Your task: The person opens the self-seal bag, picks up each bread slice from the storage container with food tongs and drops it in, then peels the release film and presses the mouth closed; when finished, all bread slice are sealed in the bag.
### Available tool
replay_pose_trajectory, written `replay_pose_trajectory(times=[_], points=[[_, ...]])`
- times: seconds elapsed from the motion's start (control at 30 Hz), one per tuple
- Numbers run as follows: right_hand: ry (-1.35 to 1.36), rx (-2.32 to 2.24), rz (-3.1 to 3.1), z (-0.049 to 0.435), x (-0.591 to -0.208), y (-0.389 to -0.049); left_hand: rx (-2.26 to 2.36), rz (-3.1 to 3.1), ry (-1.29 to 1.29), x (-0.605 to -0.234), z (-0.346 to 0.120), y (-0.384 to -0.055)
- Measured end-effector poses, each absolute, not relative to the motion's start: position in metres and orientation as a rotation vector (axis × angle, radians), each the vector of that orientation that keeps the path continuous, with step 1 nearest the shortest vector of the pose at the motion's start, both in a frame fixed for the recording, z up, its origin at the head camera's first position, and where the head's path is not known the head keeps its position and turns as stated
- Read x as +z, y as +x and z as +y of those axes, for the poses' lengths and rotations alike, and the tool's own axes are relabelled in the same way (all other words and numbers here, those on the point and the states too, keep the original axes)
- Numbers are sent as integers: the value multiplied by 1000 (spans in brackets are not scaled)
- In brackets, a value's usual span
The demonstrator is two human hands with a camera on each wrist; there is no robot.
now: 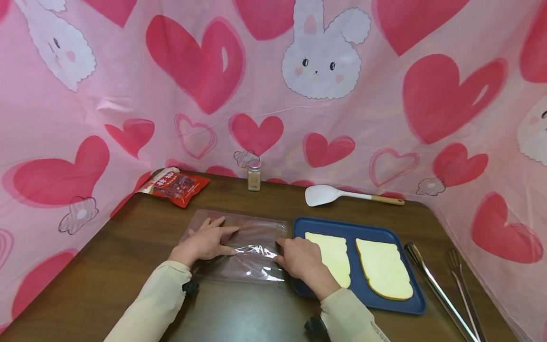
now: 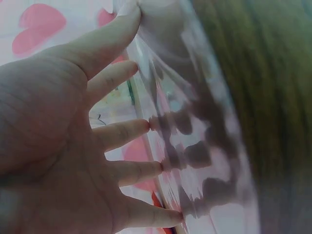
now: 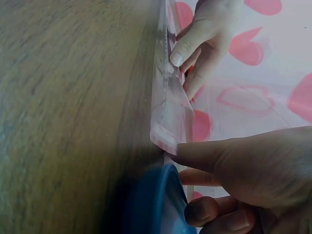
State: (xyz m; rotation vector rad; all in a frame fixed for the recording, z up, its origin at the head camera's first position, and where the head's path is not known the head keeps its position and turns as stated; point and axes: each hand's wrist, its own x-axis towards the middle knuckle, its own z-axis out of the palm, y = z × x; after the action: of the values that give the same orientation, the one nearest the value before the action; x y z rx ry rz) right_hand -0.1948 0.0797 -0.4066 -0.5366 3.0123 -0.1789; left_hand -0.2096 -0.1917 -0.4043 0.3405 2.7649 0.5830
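A clear plastic bag (image 1: 256, 247) lies flat and shiny on the table. My left hand (image 1: 208, 241) rests on its left part with fingers spread, and in the left wrist view the straight fingertips (image 2: 139, 171) press down on the film. At the bag's right edge is my right hand (image 1: 301, 256), its thumb and forefinger holding the edge and the other fingers curled in. The right wrist view shows the thumb at the corner of the bag (image 3: 165, 129), close to the blue tray (image 3: 161, 195). Two bread slices (image 1: 335, 259) lie on that tray, one partly hidden behind the right hand.
Behind the bag stand a small seasoning jar (image 1: 254, 176) and a red snack packet (image 1: 177, 186). A white spatula (image 1: 326, 195) with a wooden handle lies behind the tray. Metal tongs (image 1: 436, 282) and a fork-like utensil (image 1: 463, 285) lie right of the tray. Pink cloth (image 1: 265, 85) surrounds the table.
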Motion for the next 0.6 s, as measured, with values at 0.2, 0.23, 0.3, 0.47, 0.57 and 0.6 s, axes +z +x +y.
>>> replay_pose_trajectory(times=[0.2,0.23,0.3,0.47,0.57,0.6], points=[[-523,-202,2991,82,-407,-195,580,2767,352,-404,-191,-210],[-522,-204,2991,82,-407,-195,579,2770,353,-404,-191,-210],[-522,-205,2996,82,-407,-195,575,2783,358,-405,-190,-210],[-513,-216,2997,83,-407,-196,561,2830,385,-409,-188,-212],[-511,-225,2989,83,-407,-196,557,2856,415,-409,-187,-212],[-513,-230,2988,84,-407,-196,556,2858,425,-409,-187,-212]])
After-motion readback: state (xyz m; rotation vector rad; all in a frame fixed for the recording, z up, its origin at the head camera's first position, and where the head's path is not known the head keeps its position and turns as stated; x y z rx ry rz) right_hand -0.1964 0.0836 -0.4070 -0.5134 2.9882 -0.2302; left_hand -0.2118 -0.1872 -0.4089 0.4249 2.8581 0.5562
